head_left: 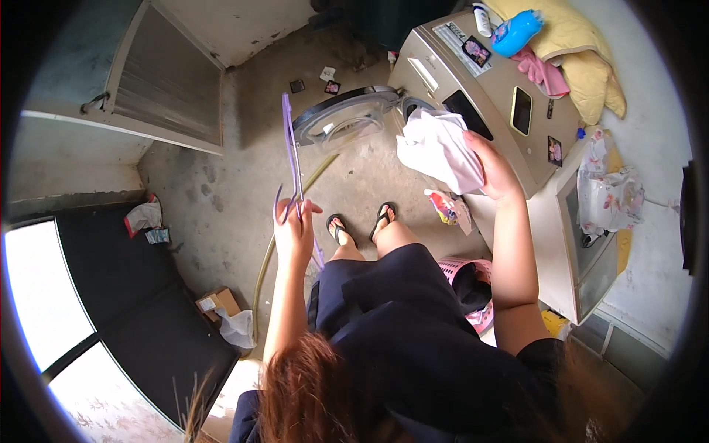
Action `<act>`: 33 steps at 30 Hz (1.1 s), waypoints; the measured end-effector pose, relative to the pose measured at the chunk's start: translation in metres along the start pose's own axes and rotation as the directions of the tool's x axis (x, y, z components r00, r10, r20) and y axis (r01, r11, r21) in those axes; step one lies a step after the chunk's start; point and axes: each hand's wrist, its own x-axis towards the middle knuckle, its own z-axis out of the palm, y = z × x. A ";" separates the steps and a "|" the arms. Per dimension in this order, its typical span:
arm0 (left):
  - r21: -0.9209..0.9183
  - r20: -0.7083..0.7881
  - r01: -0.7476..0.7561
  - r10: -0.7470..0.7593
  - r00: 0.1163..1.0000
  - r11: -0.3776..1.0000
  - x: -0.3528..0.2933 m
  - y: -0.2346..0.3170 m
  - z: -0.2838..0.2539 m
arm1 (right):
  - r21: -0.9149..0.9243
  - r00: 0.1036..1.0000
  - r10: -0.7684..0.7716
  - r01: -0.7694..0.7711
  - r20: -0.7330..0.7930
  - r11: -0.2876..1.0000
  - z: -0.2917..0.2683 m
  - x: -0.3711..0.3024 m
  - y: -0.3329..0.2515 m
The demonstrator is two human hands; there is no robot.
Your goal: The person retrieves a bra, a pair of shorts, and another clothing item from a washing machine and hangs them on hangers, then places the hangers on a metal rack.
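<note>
I have the white cloth (437, 148) bunched in the right grip (493, 170), closed on its edge. The left grip (295, 227) is curled around a purple hanger (289, 136), still bare and apart from the cloth. Bodyward of the right grip, dark clothes (470, 289) fill a pink basket (452, 267); beyond both, the washer door (332, 107) stands open.

Holds the left hand (294, 232) forward, well to the left of the washing machine (493, 85), with fingers (314, 209) curled in a grip. Reaches the right arm (514, 273) up, bent at the elbow, bringing the right hand (498, 173) near the washing machine, partly hidden in its grip. Stands with feet (337, 224) apart.
</note>
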 end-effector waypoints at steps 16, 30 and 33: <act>-0.848 0.470 0.439 0.039 0.882 0.295 0.040 0.154 -0.002 | -0.024 0.955 -0.244 0.251 0.172 0.968 0.061 -0.060 -0.030; -0.860 0.216 0.262 -0.154 0.964 0.437 0.063 0.153 -0.019 | 0.166 0.867 -0.498 0.488 0.021 0.857 0.010 -0.021 -0.075; -0.877 0.124 0.191 -0.178 0.976 0.441 0.066 0.151 -0.032 | 0.197 0.840 -0.538 0.518 0.065 0.832 0.018 -0.017 -0.087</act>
